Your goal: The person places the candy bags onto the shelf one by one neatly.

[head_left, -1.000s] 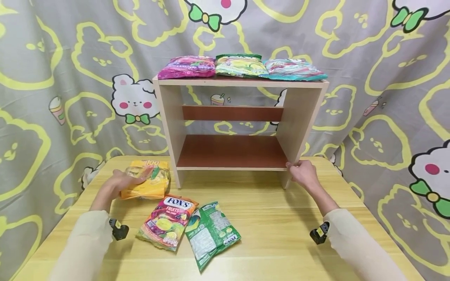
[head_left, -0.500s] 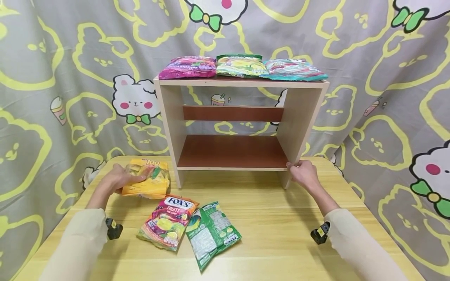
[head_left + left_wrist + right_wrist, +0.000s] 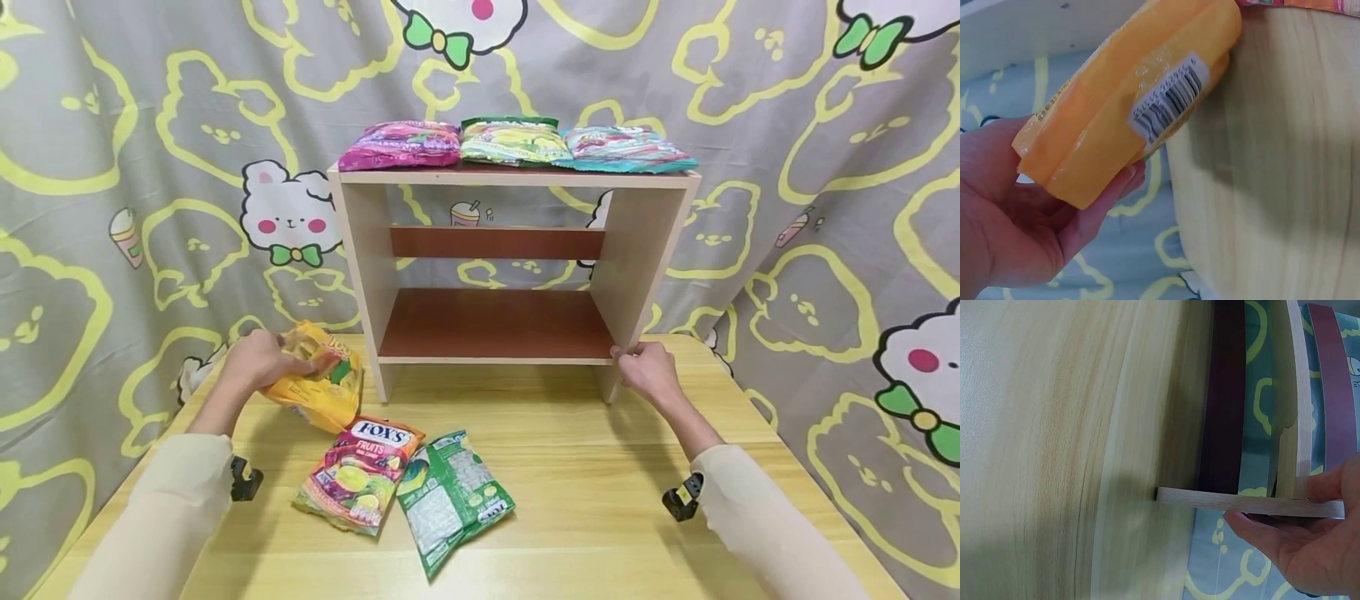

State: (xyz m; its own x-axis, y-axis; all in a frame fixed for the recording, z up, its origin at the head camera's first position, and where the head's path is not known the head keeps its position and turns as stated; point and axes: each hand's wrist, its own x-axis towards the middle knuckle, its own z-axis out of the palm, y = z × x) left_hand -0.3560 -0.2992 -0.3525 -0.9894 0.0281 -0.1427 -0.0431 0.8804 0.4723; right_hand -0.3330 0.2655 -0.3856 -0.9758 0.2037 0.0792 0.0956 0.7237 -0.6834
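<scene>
In the head view my left hand (image 3: 261, 362) holds a yellow bag of sweets (image 3: 332, 398) by its left end, tilted at the table's left side. The left wrist view shows the thumb and fingers pinching the end of this bag (image 3: 1107, 119), whose barcode faces the camera. My right hand (image 3: 649, 372) grips the front edge of the small shelf's right side panel (image 3: 651, 258), near the lower board. Seen from the right wrist, the panel (image 3: 1210, 501) lies between the thumb and fingers. Near the yellow bag are a Fox's fruits candy bag (image 3: 360, 479) and a green bag (image 3: 453, 500).
On the shelf's top lie a purple bag (image 3: 405, 145), a yellow-green bag (image 3: 516, 142) and a turquoise bag (image 3: 630, 150). The lower board (image 3: 495, 325) is brown. A patterned curtain (image 3: 172, 275) hangs around the wooden table (image 3: 570, 517).
My left hand has lifted the yellow bag's left end off the table and tilted it, its right end shifting toward the Fox's bag. The right hand stays on the shelf panel.
</scene>
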